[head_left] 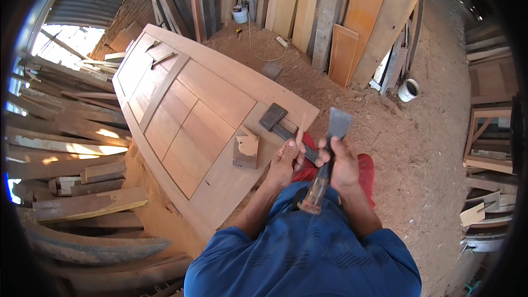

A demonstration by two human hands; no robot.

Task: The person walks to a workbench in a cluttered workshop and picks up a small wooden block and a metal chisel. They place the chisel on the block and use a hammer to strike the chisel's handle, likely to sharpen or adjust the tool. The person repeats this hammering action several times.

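My left hand is closed, pinching a thin wooden peg that points upward. In my right hand is a chisel, its broad metal blade up and its worn handle slanting down toward my shirt. A dark-headed mallet rests on the near right end of a panelled wooden door, with its handle running toward my hands and partly hidden behind them. Left of my left hand, a small wood block sits on the door with a small wood piece on top.
A wooden strip crosses the door, with tools beyond it. Stacked timber fills the left side. Boards lean at the back. A white bucket stands on the dusty floor; wooden frames line the right.
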